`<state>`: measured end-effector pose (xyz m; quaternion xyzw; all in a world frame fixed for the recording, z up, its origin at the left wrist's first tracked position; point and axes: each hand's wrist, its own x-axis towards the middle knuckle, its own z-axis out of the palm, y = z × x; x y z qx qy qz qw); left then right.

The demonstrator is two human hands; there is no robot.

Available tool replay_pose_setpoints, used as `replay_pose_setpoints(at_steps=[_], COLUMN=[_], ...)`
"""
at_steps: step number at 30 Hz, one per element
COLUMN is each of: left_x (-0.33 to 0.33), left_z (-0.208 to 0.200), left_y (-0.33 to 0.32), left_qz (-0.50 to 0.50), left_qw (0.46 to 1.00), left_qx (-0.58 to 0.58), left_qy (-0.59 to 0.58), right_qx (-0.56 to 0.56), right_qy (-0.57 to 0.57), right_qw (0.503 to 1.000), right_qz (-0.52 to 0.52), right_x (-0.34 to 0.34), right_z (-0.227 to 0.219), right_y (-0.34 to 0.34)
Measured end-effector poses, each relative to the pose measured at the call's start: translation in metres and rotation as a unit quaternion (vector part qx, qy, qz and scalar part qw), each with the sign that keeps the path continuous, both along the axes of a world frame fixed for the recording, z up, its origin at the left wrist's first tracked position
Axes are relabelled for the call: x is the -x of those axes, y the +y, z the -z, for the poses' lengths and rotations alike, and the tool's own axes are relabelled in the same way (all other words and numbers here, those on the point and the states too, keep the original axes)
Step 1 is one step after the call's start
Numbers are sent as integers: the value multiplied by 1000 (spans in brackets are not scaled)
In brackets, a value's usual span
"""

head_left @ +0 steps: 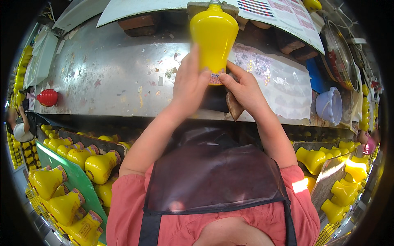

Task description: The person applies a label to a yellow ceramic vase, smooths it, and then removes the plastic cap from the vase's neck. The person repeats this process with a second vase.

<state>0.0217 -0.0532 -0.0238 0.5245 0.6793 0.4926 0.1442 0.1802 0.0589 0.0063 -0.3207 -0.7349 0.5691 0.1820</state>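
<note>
A glossy yellow vase (pixel 214 37) lies lengthwise in front of me, its narrow neck pointing away and resting at a greyish block (pixel 198 9). Around its near end runs a patterned pink and blue band (pixel 216 78). My left hand (pixel 191 84) is closed against the vase's left side, its thumb by the band and its fingers partly blurred by motion. On the other side my right hand (pixel 245 85) grips the near end, thumb pressed on the band and fingers curled around behind. Beneath the right hand a brown wedge-shaped piece (pixel 234 106) sticks out at the table edge.
The metal worktable (pixel 111 78) is speckled with scraps. A red ribbed container (pixel 47 97) stands left, a pale bucket (pixel 329 105) right. White sheets (pixel 283 88) lie beside the vase. Racks of yellow vases (pixel 100 166) flank me both sides. Other people (pixel 22 129) work at far left and right.
</note>
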Motion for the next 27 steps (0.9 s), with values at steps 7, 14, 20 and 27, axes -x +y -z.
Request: replay_pose_setpoints(at_steps=[7, 14, 20, 27], left_x=[0, 1, -2, -5], left_z=[0, -8, -8, -3], left_y=[1, -3, 0, 2], left_qz=[-4, 17, 2, -13], left_qw=[1000, 992, 991, 990], left_qx=[5, 17, 10, -8], left_qy=[-25, -124, -131, -138], right_qx=[24, 212, -270, -485], right_qy=[-28, 89, 16, 69], right_qw=[999, 964, 963, 868], right_qz=[5, 132, -9, -81], right_x=[-1, -11, -7, 1], right_z=[-4, -35, -42, -59], right_y=[-2, 17, 1, 4])
